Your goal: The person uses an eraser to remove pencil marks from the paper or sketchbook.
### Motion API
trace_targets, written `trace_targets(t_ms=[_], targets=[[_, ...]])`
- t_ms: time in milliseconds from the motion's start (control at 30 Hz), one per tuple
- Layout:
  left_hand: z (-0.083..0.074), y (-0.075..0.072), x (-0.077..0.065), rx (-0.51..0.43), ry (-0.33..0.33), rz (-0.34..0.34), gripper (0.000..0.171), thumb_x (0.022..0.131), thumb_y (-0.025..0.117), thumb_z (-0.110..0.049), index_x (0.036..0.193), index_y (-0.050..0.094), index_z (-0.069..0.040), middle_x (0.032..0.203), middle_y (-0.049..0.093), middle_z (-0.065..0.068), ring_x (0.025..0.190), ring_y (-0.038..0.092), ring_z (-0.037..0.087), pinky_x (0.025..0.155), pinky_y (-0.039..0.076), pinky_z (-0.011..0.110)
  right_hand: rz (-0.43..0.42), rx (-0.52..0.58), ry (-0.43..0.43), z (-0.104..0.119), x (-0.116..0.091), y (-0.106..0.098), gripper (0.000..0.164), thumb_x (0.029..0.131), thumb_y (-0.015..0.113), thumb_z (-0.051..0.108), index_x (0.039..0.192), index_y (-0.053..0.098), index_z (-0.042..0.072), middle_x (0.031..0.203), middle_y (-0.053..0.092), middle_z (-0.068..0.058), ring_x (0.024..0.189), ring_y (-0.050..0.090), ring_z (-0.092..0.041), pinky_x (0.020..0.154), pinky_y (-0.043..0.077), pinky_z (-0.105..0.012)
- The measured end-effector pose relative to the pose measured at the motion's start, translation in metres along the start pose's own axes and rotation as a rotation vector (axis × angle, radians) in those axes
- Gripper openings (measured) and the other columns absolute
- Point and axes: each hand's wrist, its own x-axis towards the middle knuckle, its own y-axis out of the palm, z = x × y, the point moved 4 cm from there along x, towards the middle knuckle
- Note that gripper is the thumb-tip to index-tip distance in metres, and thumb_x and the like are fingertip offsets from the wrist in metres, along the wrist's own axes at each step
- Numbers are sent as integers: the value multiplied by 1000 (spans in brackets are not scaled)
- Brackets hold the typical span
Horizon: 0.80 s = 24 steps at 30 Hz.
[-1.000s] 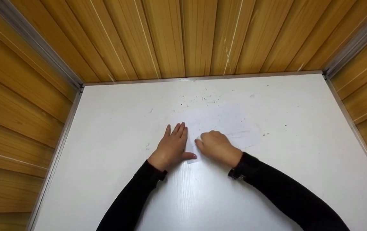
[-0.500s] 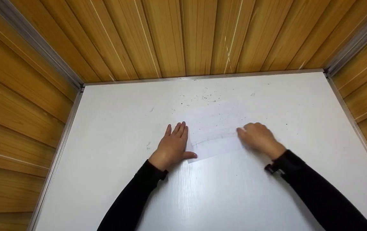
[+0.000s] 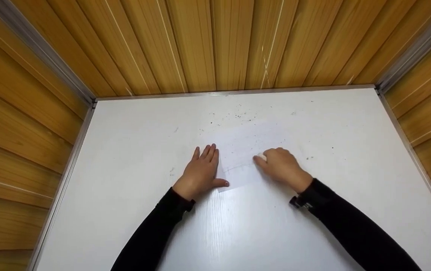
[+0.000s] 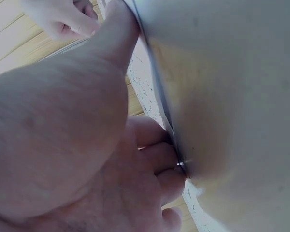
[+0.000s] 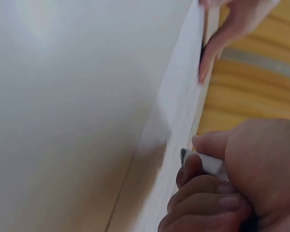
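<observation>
A sheet of white paper (image 3: 243, 148) lies flat on the white table, with a thin pencil line and faint smudges across its lower part. My left hand (image 3: 200, 171) rests on the paper's left edge, fingers straight and thumb spread out near the bottom corner. Over the paper's right part, my right hand (image 3: 281, 165) pinches a small white eraser (image 5: 211, 164) between thumb and curled fingers. The eraser's tip is darkened and sits at the paper's surface, close to the pencil line. The right hand covers part of the sheet's right side.
Dark eraser crumbs (image 3: 239, 116) lie scattered on the table (image 3: 140, 150) beyond the paper, and a few to its right. Yellow wood-look panels (image 3: 200, 45) wall in the back and both sides, with metal strips along the table's edges.
My right hand with the eraser swept right across the paper, then came partway back left. Much of the pencil line came into view from under it. My left hand stayed in place.
</observation>
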Motion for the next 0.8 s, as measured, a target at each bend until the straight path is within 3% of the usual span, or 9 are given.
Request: trace_targets(t_ms=[133, 200, 333, 433, 667, 800], targets=[[-1, 1, 1, -1, 16, -29, 123, 93, 73, -76, 172, 27, 6, 182, 24, 24, 173, 23, 37, 142, 15, 59, 10, -30, -128, 59, 7, 29, 50, 114, 52, 40, 93, 78, 2, 95, 78, -20, 93, 73, -40, 89, 61, -59], [-3, 1, 0, -7, 36, -51, 121, 92, 76, -72, 171, 30, 7, 181, 27, 25, 172, 26, 38, 141, 18, 60, 21, -58, -187, 81, 10, 42, 49, 113, 52, 36, 84, 76, 5, 90, 77, -20, 88, 73, -40, 83, 63, -59], [-6, 1, 0, -7, 55, -78, 119, 92, 78, -71, 170, 32, 7, 180, 30, 26, 171, 29, 38, 140, 20, 62, 9, -98, -221, 89, 14, 52, 49, 111, 54, 31, 71, 69, 8, 84, 75, -19, 83, 72, -39, 76, 63, -59], [-6, 2, 1, -1, 31, -59, 120, 93, 74, -74, 171, 30, 6, 181, 28, 24, 172, 27, 36, 141, 18, 61, 7, -94, -187, 59, 13, 40, 49, 113, 52, 35, 82, 74, 3, 89, 75, -22, 86, 73, -41, 78, 63, -60], [-4, 1, 0, 18, 5, -4, 122, 94, 68, -78, 174, 24, 4, 184, 21, 21, 174, 20, 34, 142, 14, 60, -30, -75, 49, -64, -2, -23, 56, 116, 45, 38, 114, 75, -10, 115, 76, -34, 110, 71, -54, 95, 58, -67], [0, 0, -2, 35, -9, -5, 122, 94, 69, -78, 174, 25, 3, 184, 22, 21, 174, 21, 34, 142, 14, 59, -25, -71, 89, -90, -4, -38, 61, 115, 42, 40, 121, 74, -12, 121, 74, -38, 111, 69, -55, 93, 56, -67]])
